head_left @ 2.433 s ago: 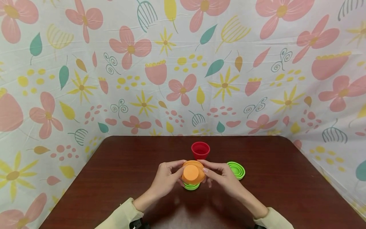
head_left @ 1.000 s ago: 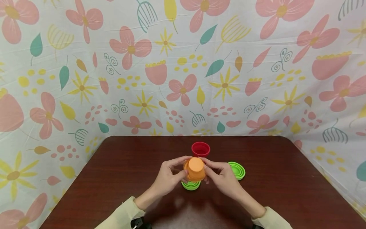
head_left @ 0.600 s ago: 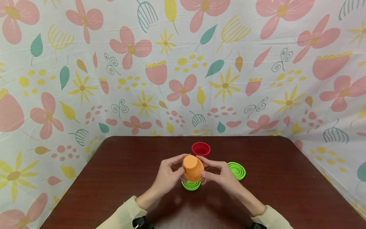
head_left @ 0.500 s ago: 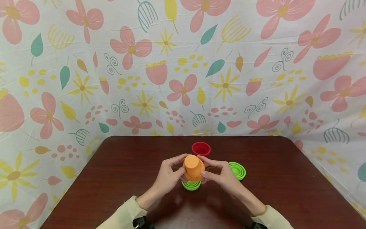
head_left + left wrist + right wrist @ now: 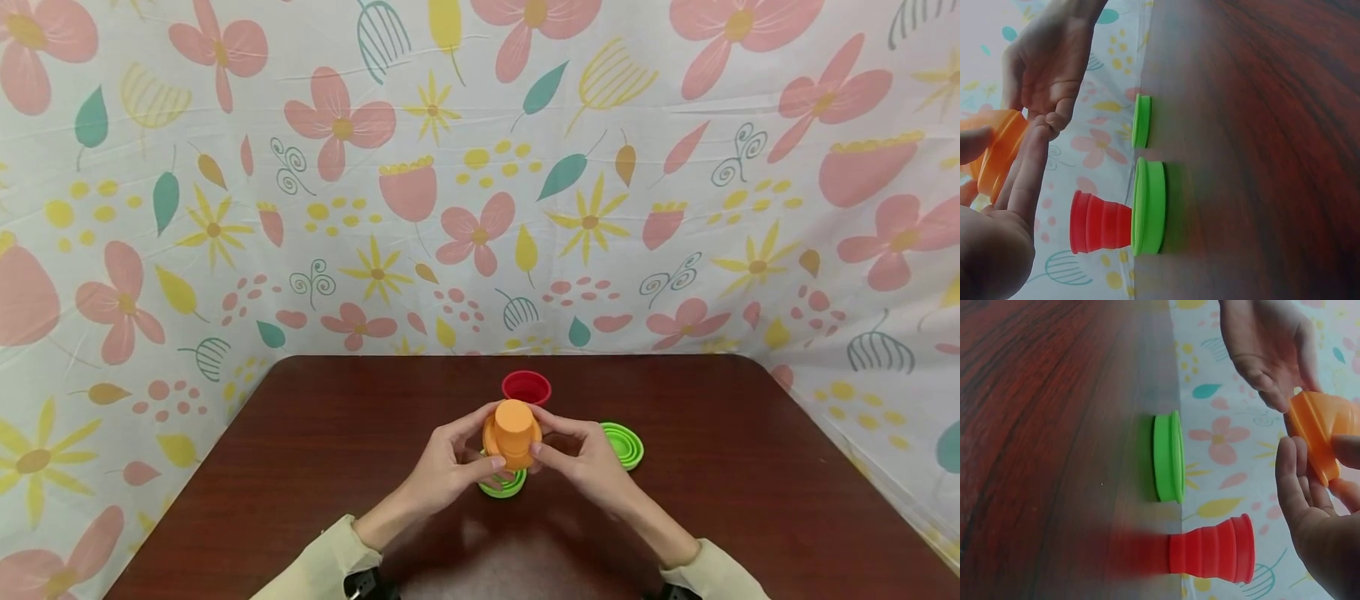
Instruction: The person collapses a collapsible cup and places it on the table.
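An orange collapsible cup (image 5: 514, 429) is held between both hands above the table, its narrow base pointing up and toward the head camera. My left hand (image 5: 446, 467) grips its left side, thumb low near the wide rim. On the opposite side my right hand (image 5: 585, 458) pinches the cup near the rim with thumb and fingers. In the right wrist view, the orange cup (image 5: 1319, 434) shows a wide ring with a narrower section standing out of it. Below the hands sits a flattened green collapsible cup (image 5: 504, 485), partly covered by the left fingers.
Behind the hands a red collapsible cup (image 5: 527, 387) stands extended, mouth up. A second flattened green cup (image 5: 624, 446) lies to the right on the dark wooden table (image 5: 337, 417). A flower-patterned cloth (image 5: 480, 167) hangs behind the table.
The orange cup has been tilted and turned in the hands and raised slightly; its narrow section stands out farther than at first. My left thumb has moved lower on it. The other cups have stayed put.
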`<state>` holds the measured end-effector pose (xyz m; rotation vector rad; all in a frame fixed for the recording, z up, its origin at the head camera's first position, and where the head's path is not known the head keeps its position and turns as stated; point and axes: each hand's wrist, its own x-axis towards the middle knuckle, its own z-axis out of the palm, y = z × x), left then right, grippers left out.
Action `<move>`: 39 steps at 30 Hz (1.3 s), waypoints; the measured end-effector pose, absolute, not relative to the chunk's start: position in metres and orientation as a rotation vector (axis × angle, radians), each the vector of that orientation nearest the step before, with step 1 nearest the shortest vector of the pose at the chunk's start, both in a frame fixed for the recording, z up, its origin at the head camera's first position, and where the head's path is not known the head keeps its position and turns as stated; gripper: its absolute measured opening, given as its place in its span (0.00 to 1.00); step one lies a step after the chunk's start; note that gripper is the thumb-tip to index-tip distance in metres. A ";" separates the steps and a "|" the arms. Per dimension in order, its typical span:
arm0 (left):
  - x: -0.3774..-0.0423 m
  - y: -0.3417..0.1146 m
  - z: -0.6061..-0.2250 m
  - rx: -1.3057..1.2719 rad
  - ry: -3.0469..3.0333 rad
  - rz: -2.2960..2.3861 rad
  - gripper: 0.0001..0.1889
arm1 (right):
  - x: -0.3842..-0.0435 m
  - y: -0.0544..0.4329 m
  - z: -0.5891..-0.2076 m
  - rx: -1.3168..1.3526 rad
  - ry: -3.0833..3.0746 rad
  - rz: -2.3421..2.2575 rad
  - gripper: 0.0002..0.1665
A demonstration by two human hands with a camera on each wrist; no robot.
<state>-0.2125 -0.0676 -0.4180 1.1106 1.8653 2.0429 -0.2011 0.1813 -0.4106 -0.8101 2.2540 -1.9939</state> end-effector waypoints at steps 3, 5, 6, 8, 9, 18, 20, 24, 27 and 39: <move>-0.213 -0.068 -0.418 1.111 1.872 2.048 0.37 | -0.201 0.182 -0.410 -0.802 2.214 -1.992 0.37; -0.214 -0.069 -0.418 1.114 1.867 2.047 0.37 | -0.201 0.182 -0.411 -0.798 2.189 -1.992 0.39; -0.214 -0.069 -0.418 1.115 1.865 2.046 0.37 | -0.201 0.182 -0.411 -0.798 2.171 -1.997 0.41; -0.214 -0.069 -0.418 1.127 1.855 2.043 0.38 | -0.202 0.182 -0.412 -0.802 2.158 -1.996 0.42; -0.214 -0.070 -0.418 1.129 1.845 2.045 0.38 | -0.202 0.182 -0.412 -0.806 2.152 -1.998 0.43; -0.215 -0.068 -0.420 1.138 1.829 2.072 0.38 | -0.203 0.180 -0.415 -0.812 2.154 -2.007 0.42; -0.215 -0.068 -0.420 1.126 1.835 2.078 0.38 | -0.203 0.180 -0.415 -0.804 2.156 -2.010 0.42; -0.214 -0.066 -0.421 1.105 1.844 2.094 0.38 | -0.203 0.178 -0.415 -0.802 2.165 -2.013 0.42; -0.214 -0.066 -0.421 1.093 1.873 2.100 0.37 | -0.203 0.177 -0.415 -0.796 2.180 -2.014 0.42; -0.212 -0.060 -0.419 1.026 1.985 2.119 0.35 | -0.201 0.172 -0.412 -0.735 2.240 -2.043 0.42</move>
